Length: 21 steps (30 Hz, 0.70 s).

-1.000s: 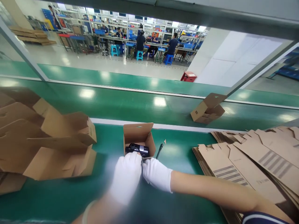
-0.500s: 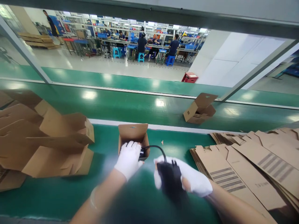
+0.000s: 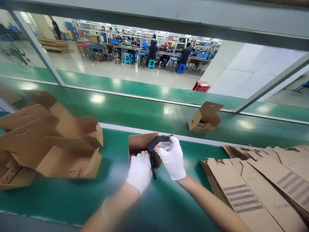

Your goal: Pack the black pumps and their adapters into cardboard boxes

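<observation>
A small open cardboard box stands upright in front of me with its lid flap raised. My left hand, in a white glove, reaches over its front edge with fingers curled inside; what they grip is hidden. My right hand, also gloved, holds a black power adapter tilted above the box's right side. A black cable hangs over the box's front edge beside my left hand. The contents below my fingers are mostly out of sight.
Several open cardboard boxes crowd the left of the green bench. Flat folded cartons are stacked at right. Another open box sits on the green surface beyond the white strip. Metal frame posts rise behind; people work at far benches.
My right hand has brought the power adapter up and left, from the bench's right side to above the box. My left hand stays at the box. The view has shifted slightly.
</observation>
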{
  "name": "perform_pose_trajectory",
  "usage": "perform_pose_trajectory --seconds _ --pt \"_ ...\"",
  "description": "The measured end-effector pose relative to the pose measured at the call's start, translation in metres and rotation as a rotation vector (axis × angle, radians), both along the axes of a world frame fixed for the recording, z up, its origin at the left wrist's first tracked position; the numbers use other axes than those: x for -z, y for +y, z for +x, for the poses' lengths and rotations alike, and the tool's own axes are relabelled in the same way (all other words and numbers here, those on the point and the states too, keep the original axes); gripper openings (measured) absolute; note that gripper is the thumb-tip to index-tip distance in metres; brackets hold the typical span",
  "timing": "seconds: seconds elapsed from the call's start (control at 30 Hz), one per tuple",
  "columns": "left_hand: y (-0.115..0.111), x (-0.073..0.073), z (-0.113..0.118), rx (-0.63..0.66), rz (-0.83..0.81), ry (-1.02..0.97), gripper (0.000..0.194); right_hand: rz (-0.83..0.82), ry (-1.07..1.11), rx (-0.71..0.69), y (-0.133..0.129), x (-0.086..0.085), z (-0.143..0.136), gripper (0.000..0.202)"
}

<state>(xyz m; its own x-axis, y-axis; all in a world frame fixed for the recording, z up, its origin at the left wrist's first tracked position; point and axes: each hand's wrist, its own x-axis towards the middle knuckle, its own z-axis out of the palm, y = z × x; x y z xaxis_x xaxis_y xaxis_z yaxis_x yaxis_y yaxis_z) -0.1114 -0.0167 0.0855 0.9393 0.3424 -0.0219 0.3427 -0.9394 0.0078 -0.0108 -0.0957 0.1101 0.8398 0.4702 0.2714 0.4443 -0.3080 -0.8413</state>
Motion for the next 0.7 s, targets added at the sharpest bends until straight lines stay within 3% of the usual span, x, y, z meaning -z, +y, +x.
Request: perform_pose_trajectory --seconds 0.13,0.2,0.27,0.37,0.5,0.6,0.7 --pt "-0.002 -0.001 -0.002 -0.001 -0.049 -0.004 0.033 -0.420 -0.584 -0.226 -0.002 0.015 0.004 0.028" --pt "-0.003 0.000 -0.003 -0.012 -0.084 0.002 0.032 -0.672 -0.844 -0.344 0.001 0.008 0.002 0.022" --pt "-0.005 0.002 -0.006 -0.025 -0.102 -0.024 0.033 -0.875 -0.974 -0.421 0.010 -0.003 -0.004 0.029" --pt "-0.009 0.006 -0.011 -0.036 -0.079 -0.105 0.035 -1.055 -0.961 -0.475 0.028 -0.010 -0.015 0.033" --pt "-0.014 0.010 -0.025 -0.015 -0.048 -0.161 0.045 -1.151 -0.844 -0.560 0.047 -0.001 -0.022 0.028" --pt "-0.018 0.012 -0.036 -0.024 -0.039 -0.213 0.044 -1.155 -0.815 -0.585 0.047 0.002 -0.022 0.026" --pt "-0.019 0.014 -0.041 -0.028 -0.028 -0.267 0.049 -1.173 -0.791 -0.619 0.033 -0.008 -0.024 0.027"
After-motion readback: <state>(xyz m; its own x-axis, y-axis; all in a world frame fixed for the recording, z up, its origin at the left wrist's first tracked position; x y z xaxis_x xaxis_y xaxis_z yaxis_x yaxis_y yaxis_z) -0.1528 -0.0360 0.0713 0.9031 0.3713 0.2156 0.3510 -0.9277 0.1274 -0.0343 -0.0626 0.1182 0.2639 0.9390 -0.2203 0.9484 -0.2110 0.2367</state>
